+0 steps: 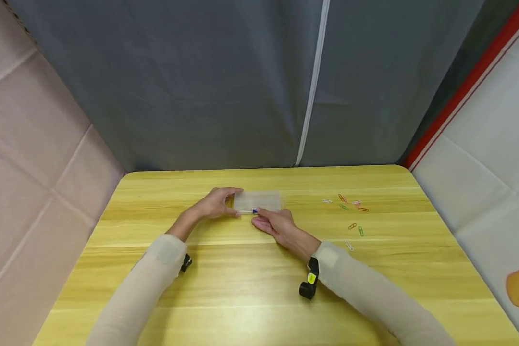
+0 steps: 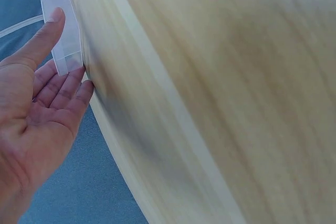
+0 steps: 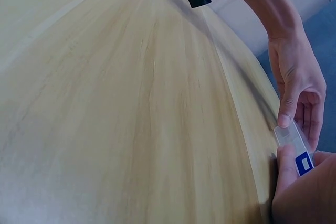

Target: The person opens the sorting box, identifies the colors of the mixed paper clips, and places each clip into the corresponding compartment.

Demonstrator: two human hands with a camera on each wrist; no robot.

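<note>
A small clear plastic box [image 1: 259, 201] lies flat on the yellow wooden table [image 1: 242, 293], near its far middle. A blue latch [image 1: 254, 210] sits on the box's near edge. My left hand [image 1: 233, 202] grips the box's left end, thumb on the near side [image 2: 50, 30] and fingers behind it. My right hand [image 1: 259, 217] rests on the table just in front of the box, with its thumb [image 3: 286, 169] and fingertips pinching the near edge at the blue latch [image 3: 304, 162]. What is inside the box cannot be made out.
Several coloured paper clips [image 1: 350, 211] lie scattered on the table to the right of the box. A grey zipped curtain [image 1: 242, 86] hangs behind the table's far edge. Fabric walls stand at left and right.
</note>
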